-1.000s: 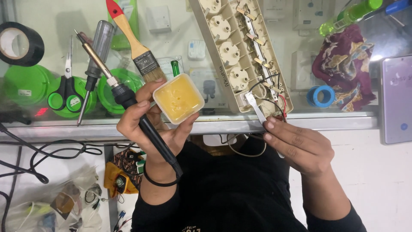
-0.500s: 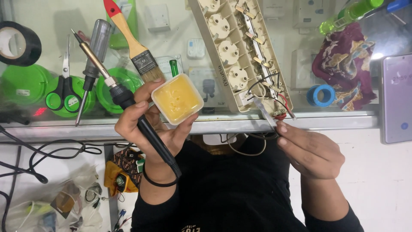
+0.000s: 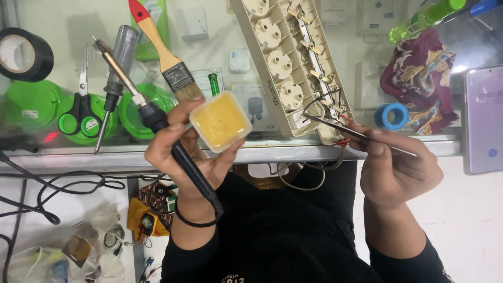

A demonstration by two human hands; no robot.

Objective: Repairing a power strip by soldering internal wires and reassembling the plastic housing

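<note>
A: Item one, left hand (image 3: pixel 186 152)?
B: Closed around two things at once: a soldering iron (image 3: pixel 152 112) with black handle, tip pointing up-left, and a small square tub of yellow paste (image 3: pixel 220 121) pinched between thumb and fingertips. The tub is lifted above the front edge of the glass-topped bench (image 3: pixel 73 157).

A: Item two, right hand (image 3: pixel 398 167)?
B: Fingers pressed together on slim metal tweezers (image 3: pixel 356 135), the tips reaching left to the wired end of the opened beige power strip (image 3: pixel 285 68).

A: Position of the strip?
B: Lying flat on the glass, cover off, round sockets and brass rails exposed, black and red wires (image 3: pixel 327 105) at its near end, just beside the tweezer tips.

A: Surrounding stock?
B: Paintbrush with red-tipped wooden handle (image 3: pixel 162 52) behind the tub; clear-handled screwdriver (image 3: pixel 112 84) beside the iron; green-handled scissors (image 3: pixel 78 107); black tape roll (image 3: pixel 23 55) far left; blue tape roll (image 3: pixel 393 116) near the right hand; patterned cloth (image 3: pixel 419 84); a phone (image 3: pixel 484 118) at the right edge.
</note>
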